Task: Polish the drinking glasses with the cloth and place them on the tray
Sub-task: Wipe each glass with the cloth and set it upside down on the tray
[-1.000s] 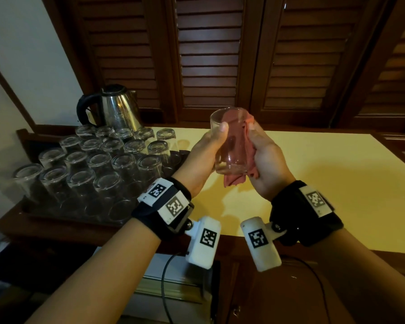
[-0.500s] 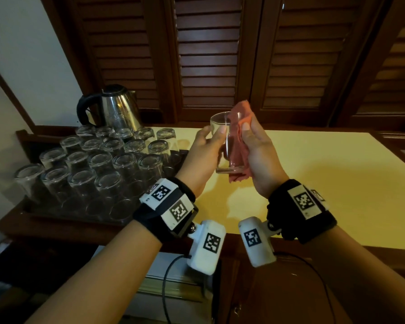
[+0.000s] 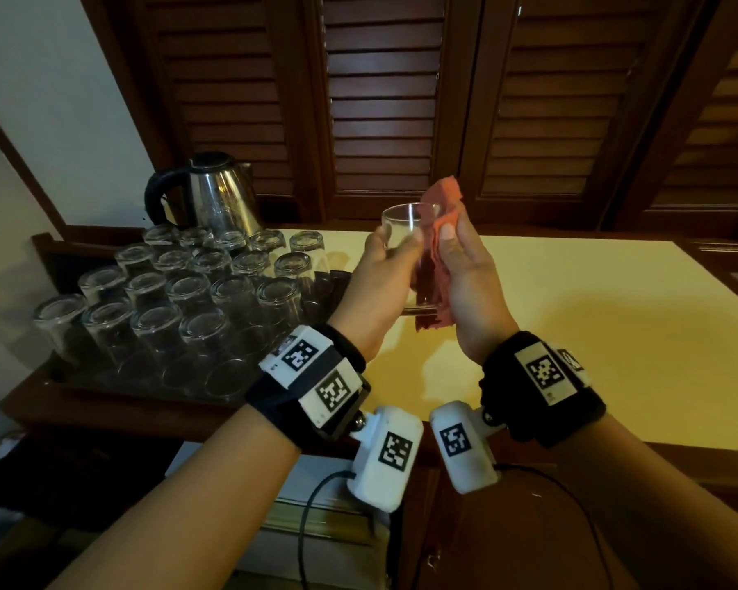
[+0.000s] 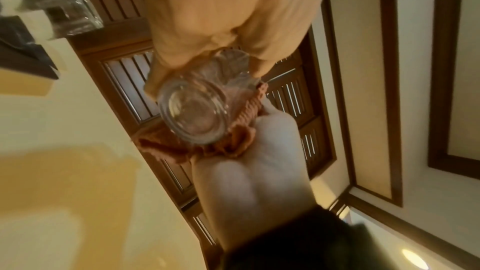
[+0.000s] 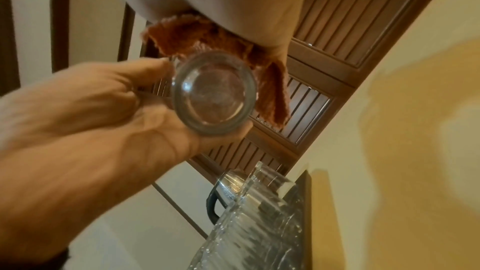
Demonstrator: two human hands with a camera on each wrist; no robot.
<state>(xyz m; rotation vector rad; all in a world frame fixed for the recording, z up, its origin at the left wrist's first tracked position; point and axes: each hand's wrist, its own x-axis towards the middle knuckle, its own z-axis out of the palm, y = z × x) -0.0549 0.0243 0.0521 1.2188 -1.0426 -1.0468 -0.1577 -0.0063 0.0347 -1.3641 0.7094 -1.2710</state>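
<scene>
Drinking glasses (image 3: 180, 300), about twenty of them, stand upside down in close rows on the dark tray (image 3: 60, 372) at the left of the head frame, which suggests most of the polishing is behind and this may be among the last, though whether more unpolished glasses wait elsewhere cannot be told. The yellow tabletop (image 3: 593, 325) fills the right half of the frame, with brown louvred shutters (image 3: 380, 100) across the top and a steel kettle (image 3: 214, 193) behind the tray at upper left. At frame centre, held above the table and apart from the tray, one upright glass (image 3: 407, 232) is being wiped. The left hand (image 3: 380, 287) wraps thumb and fingers around its wall, a firm hold. The right hand (image 3: 469, 287) presses the reddish cloth (image 3: 442, 198) against the glass's right side, fingers curled onto the cloth; part of the cloth sticks up above the rim and part hangs below the base. In both wrist views the thick round base (image 5: 214, 92) faces the camera with cloth bunched beside it. What remains, I judge: finish the wipe, invert this glass, and set it on the tray.
</scene>
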